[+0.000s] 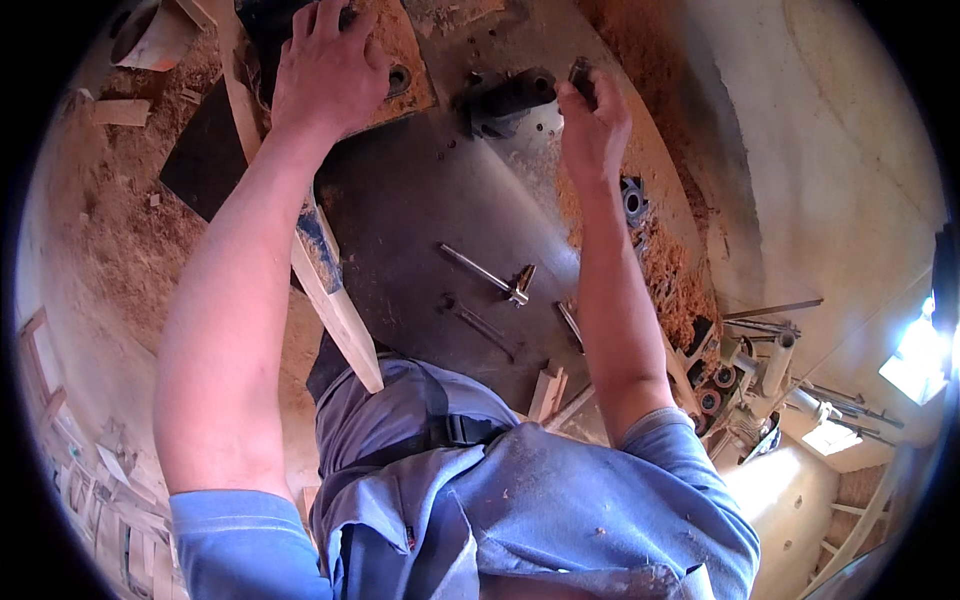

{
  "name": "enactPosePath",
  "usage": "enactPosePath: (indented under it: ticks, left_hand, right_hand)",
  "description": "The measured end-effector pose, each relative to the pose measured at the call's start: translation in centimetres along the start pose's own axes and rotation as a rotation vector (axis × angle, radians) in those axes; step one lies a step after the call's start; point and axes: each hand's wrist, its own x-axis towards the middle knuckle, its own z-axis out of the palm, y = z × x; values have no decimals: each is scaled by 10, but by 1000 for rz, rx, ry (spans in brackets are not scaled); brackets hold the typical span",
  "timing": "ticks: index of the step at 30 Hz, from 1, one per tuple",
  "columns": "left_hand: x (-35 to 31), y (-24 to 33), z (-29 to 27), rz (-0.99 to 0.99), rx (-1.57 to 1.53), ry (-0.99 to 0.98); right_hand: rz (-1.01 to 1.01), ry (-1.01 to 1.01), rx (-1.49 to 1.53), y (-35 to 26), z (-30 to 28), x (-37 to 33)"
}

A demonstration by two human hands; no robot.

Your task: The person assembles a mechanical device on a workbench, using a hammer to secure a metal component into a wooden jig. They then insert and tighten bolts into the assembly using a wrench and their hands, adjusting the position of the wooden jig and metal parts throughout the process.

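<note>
Before us spreads a dark metal table (400,215), strewn with sawdust along its right edge. At its far left sits a sawdust-coated panel (405,45), and below that a pale wood strip (340,320) points toward our apron. Our left hand (330,80) reaches over the panel's left side, fingers spread across something dark; we cannot tell whether they grip it. Our right hand (595,120) is closed, fingers curled at the far right of the work. Between the two lies a dark cylinder (510,95), resting on the table, and this is the relation that matters: its long axis runs roughly crosswise, the right end tipped slightly away from us, its bored end facing our right hand, which is clearly the nearer, just beside it. Nearer our body, a slim metal tool with a crosspiece (478,267) slants down to the right, well apart from both hands. A toothed ring (633,187) lies beside our right forearm. Smallest is the dark piece (580,70) pinched in our right fingers.
</note>
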Motion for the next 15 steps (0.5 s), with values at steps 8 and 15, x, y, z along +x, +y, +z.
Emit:
enactPosePath:
  ticks: [8, 15]
  left_hand:
    - [1, 1, -1, -28, -8, -44]
    - [1, 1, 0, -22, -23, -29]
  right_hand:
    - [-75, -270, -548, -15, -37, 5]
    - [-368, -326, -805, -31, -42, 20]
